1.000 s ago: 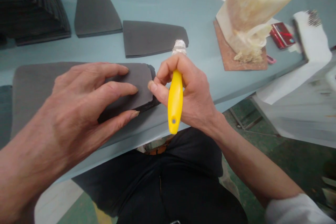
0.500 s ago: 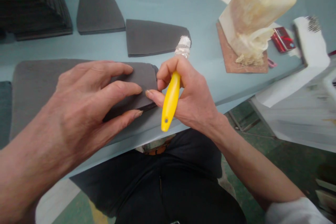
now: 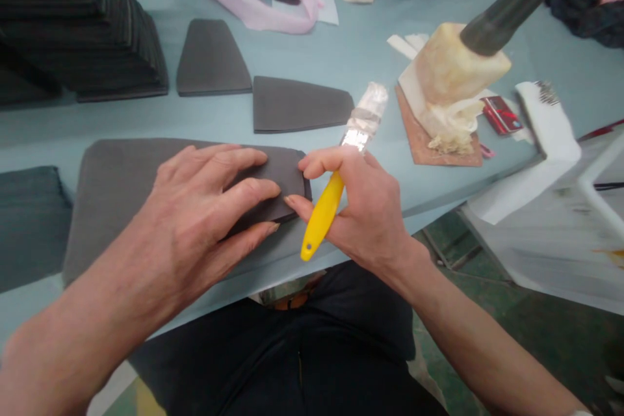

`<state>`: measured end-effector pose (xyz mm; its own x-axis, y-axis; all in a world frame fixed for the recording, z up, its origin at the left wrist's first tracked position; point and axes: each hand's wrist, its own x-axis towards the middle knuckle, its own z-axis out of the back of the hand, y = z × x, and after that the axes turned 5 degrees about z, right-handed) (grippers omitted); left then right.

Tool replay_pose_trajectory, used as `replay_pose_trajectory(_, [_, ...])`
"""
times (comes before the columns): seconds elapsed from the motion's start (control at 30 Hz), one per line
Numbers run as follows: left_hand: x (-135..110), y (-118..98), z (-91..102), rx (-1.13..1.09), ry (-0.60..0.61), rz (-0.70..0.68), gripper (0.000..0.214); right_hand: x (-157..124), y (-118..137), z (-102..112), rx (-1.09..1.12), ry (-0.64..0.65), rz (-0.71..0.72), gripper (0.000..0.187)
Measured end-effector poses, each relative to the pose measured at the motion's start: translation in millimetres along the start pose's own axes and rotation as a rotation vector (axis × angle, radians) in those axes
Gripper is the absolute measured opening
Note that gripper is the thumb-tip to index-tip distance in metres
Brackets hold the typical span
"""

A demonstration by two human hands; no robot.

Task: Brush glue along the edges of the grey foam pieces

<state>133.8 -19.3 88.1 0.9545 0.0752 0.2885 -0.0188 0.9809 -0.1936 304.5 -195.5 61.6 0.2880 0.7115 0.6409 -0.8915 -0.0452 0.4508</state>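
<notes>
My left hand (image 3: 205, 208) lies flat with spread fingers on a dark grey foam piece (image 3: 121, 188) near the table's front edge. My right hand (image 3: 361, 208) is closed round a yellow-handled brush (image 3: 324, 214) whose glue-caked, tape-wrapped head (image 3: 365, 117) points away over the table. The right thumb and forefinger touch the foam piece's right edge, close to the left fingertips.
Two smaller grey foam pieces (image 3: 212, 58) (image 3: 297, 104) lie farther back on the light blue table (image 3: 380, 52). A tall stack of dark foam (image 3: 73, 26) stands at the back left. A glue-crusted pot with a dark handle (image 3: 453, 78) sits on a brown board at right, beside a red box (image 3: 500, 114).
The view has tilted up, showing more of the table's back. My right hand has tipped the brush so its head points farther away and right. My left hand stays on the foam.
</notes>
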Motion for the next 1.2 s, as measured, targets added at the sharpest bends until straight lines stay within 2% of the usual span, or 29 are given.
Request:
replay_pose_trajectory(0.13, [0,-3,-0.9,0.003,-0.016,0.013,0.027,2,2,-2,-0.032,0.0,0.142,0.015])
replay_pose_trajectory(0.3, [0,-5,-4.5,-0.003,-0.018,0.023,0.026,5,4,-1,-0.037,0.101,0.145,0.012])
replay_pose_trajectory(0.47, [1,-8,-6.0,-0.001,-0.018,0.034,0.025,7,8,2,-0.037,0.135,0.17,0.017])
replay_pose_trajectory(0.63, [4,-20,5.3,-0.056,0.101,0.098,0.021,10,6,6,-0.14,0.145,0.227,0.013])
replay_pose_trajectory(0.77, [4,-25,8.3,-0.103,0.143,0.177,0.028,11,-1,3,-0.188,0.156,0.26,0.004])
replay_pose_trajectory(0.9, [3,-28,5.6,-0.101,0.122,0.219,0.031,10,-3,0,-0.235,0.14,0.292,0.004])
replay_pose_trajectory(1.07, [-1,-27,4.3,-0.087,0.086,0.245,0.05,13,-4,0,-0.284,0.162,0.361,0.001])
replay_pose_trajectory(1.2, [-14,-21,8.4,-0.063,0.006,0.273,0.042,16,-1,0,-0.261,0.151,0.377,0.005])
